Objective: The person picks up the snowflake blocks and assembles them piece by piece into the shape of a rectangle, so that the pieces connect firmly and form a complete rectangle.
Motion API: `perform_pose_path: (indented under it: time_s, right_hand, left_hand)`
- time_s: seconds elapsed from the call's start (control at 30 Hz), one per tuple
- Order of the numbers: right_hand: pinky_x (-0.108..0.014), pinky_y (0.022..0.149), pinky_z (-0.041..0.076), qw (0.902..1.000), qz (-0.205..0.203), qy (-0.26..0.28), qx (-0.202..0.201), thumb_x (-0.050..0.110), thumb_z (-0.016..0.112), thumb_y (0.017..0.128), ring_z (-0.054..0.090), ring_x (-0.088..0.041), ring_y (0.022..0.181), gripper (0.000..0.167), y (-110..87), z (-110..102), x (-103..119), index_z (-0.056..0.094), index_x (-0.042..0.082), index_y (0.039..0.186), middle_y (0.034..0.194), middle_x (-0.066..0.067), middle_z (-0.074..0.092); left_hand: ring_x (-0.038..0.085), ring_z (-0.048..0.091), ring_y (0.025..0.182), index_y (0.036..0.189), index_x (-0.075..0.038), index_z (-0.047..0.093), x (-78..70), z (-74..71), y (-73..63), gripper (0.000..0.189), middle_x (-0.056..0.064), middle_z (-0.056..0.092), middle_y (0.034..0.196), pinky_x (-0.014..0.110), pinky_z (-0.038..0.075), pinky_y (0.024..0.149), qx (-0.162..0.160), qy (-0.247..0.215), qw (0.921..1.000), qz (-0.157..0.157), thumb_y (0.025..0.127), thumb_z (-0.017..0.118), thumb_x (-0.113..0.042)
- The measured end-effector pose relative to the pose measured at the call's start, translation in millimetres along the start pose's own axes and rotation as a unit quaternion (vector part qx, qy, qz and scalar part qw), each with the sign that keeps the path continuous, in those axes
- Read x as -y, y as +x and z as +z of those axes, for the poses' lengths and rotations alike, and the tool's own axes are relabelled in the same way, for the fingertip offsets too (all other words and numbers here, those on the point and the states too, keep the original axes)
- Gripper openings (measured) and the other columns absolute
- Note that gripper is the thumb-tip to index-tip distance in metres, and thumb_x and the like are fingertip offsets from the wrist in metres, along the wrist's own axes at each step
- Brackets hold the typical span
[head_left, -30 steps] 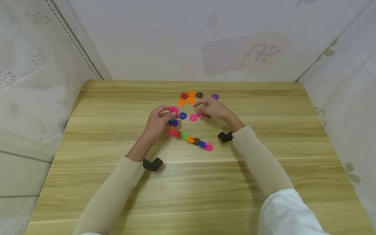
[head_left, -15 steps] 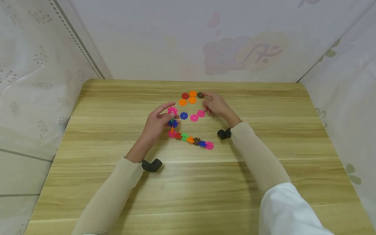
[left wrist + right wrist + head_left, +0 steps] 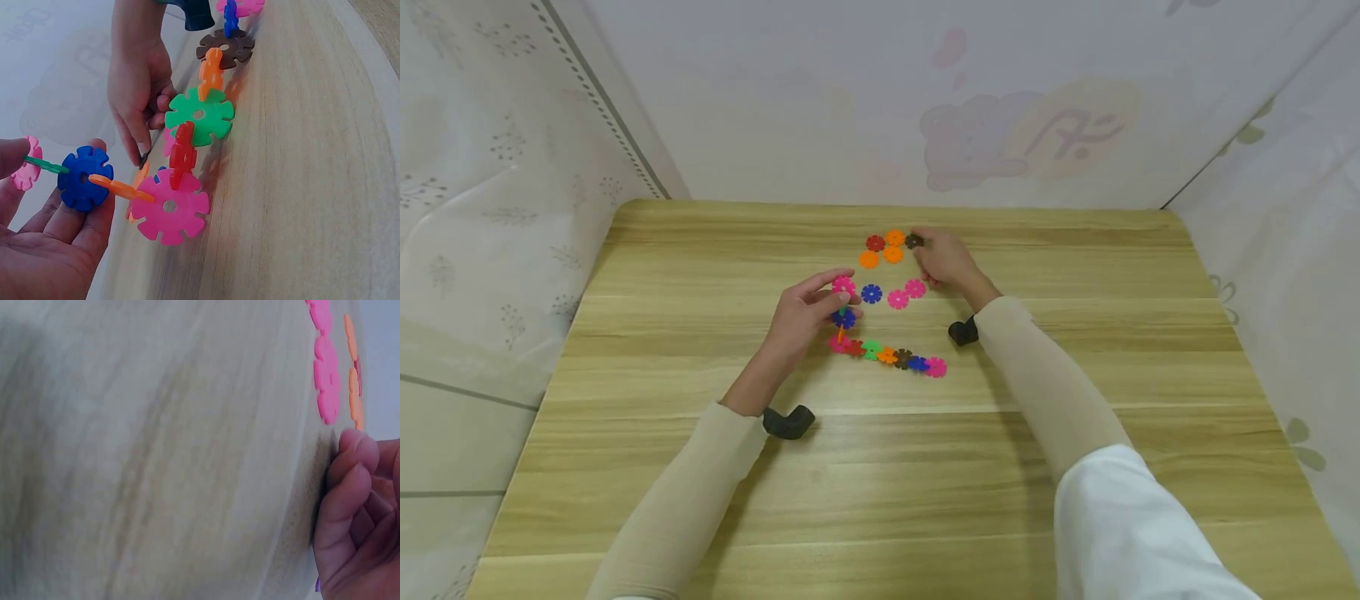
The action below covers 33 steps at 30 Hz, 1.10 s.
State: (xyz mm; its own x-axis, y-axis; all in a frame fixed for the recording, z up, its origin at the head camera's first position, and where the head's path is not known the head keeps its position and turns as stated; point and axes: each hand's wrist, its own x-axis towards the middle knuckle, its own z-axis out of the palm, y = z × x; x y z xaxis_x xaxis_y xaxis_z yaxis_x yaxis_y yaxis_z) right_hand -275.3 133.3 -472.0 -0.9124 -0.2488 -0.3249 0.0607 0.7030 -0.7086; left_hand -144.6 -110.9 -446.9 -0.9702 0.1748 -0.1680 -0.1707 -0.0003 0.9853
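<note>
My left hand (image 3: 797, 312) pinches the pink snowflake disc (image 3: 32, 161) at the end of a chain of interlocking discs. A green disc (image 3: 45, 164) links it to a blue disc (image 3: 85, 187) lying against the fingers, then an orange disc (image 3: 119, 186) leads down to a larger-looking pink disc (image 3: 169, 209). From there the chain runs rightward over the table through red, green (image 3: 872, 350), orange, brown and blue discs to a pink one (image 3: 936, 367). At the back, my right hand (image 3: 950, 256) pinches a dark brown snowflake disc (image 3: 913, 241) between thumb and forefinger.
Loose orange discs (image 3: 869, 260) and a red disc (image 3: 876, 243) lie left of the brown one. Nearer are a loose blue disc (image 3: 872, 293) and two pink discs (image 3: 898, 299). A purple disc (image 3: 317, 585) is mostly hidden by my right hand. A patterned wall backs the wooden table (image 3: 880, 500).
My right hand has left the pink disc beside the other pink one, moved back to the brown disc and taken hold of it. My left hand stays with the chain, its forefinger lifting briefly, then lowering.
</note>
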Motion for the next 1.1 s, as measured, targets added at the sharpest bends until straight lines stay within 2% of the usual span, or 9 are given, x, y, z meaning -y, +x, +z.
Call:
perform_pose_path:
  time_s: [0.17,0.27,0.47,0.53,0.6,0.83,1.0,1.1]
  right_hand:
    - [-0.025,0.04,0.042,0.9995,-0.009,-0.022,-0.019,0.019,0.048,0.102,0.048,-0.016,0.04,0.045,-0.3,2.5,0.1,0.043,0.017,0.147,0.06,-0.009,0.058]
    - [-0.024,0.041,0.043,0.9993,0.002,-0.027,-0.024,0.018,0.052,0.101,0.05,-0.016,0.041,0.043,-0.8,1.9,1.3,0.045,0.01,0.142,0.062,-0.009,0.059]
    - [-0.025,0.047,0.049,0.9984,0.035,0.043,-0.008,0.015,0.057,0.098,0.052,-0.015,0.047,0.025,-4.2,-1.3,1.3,0.048,0.001,0.116,0.068,-0.011,0.06]
    - [-0.025,0.046,0.049,0.9985,0.028,0.047,-0.004,0.016,0.054,0.1,0.052,-0.015,0.046,0.017,-5.7,-2.2,0.5,0.051,0.001,0.107,0.067,-0.011,0.06]
    - [-0.025,0.047,0.048,0.9987,0.017,0.048,-0.001,0.017,0.051,0.101,0.051,-0.015,0.046,0.017,-7.7,-3.2,0.1,0.054,0.001,0.1,0.066,-0.01,0.059]
    - [-0.028,0.053,0.051,0.9987,-0.003,0.051,0.003,0.021,0.045,0.104,0.056,-0.017,0.052,0.026,-22.3,-6.4,5.4,0.06,0.001,0.095,0.065,-0.007,0.06]
    - [-0.033,0.056,0.05,0.9952,-0.018,0.095,0.018,0.022,0.045,0.104,0.057,-0.025,0.058,0.029,-39.3,-7.7,15.0,0.062,-0.001,0.097,0.07,-0.011,0.06]
    - [-0.034,0.057,0.05,0.9915,-0.023,0.125,0.029,0.021,0.046,0.104,0.055,-0.027,0.059,0.028,-47.8,-7.6,18.0,0.063,-0.001,0.099,0.073,-0.015,0.06]
  left_hand:
    - [0.041,0.065,0.104,0.131,-0.016,0.061,-0.4,1.3,-0.9,0.034,0.019,0.07,0.108,0.034,0.056,0.086,0.001,-0.005,1.0,0.003,0.097,0.061,-0.019]
    - [0.041,0.066,0.102,0.129,-0.012,0.061,-0.7,2.1,-1.5,0.033,0.022,0.069,0.11,0.035,0.056,0.086,0.0,-0.012,0.9999,0.004,0.097,0.061,-0.02]
    - [0.04,0.068,0.1,0.123,-0.002,0.061,0.3,2.6,-2.3,0.031,0.019,0.07,0.108,0.036,0.056,0.088,-0.012,-0.023,0.9996,-0.008,0.1,0.057,-0.022]
    - [0.039,0.068,0.1,0.121,-0.002,0.061,0.2,2.4,-2.8,0.029,0.02,0.069,0.109,0.036,0.056,0.089,-0.014,-0.026,0.9995,-0.01,0.1,0.056,-0.022]
    - [0.039,0.068,0.1,0.118,-0.001,0.062,0.4,2.0,-3.4,0.028,0.022,0.068,0.111,0.036,0.056,0.089,-0.015,-0.027,0.9995,-0.009,0.1,0.056,-0.021]
    - [0.041,0.067,0.1,0.114,-0.003,0.063,3.1,1.2,-4.0,0.025,0.022,0.067,0.11,0.033,0.056,0.088,-0.019,-0.023,0.9996,-0.003,0.1,0.056,-0.023]
    - [0.036,0.069,0.099,0.114,-0.005,0.064,6.4,1.1,-3.0,0.026,0.014,0.07,0.106,0.032,0.056,0.088,-0.035,-0.019,0.9992,0.0,0.099,0.057,-0.025]
    - [0.035,0.069,0.098,0.115,-0.003,0.063,6.5,2.1,-2.6,0.027,0.014,0.07,0.106,0.033,0.055,0.089,-0.037,-0.026,0.999,-0.003,0.099,0.057,-0.025]
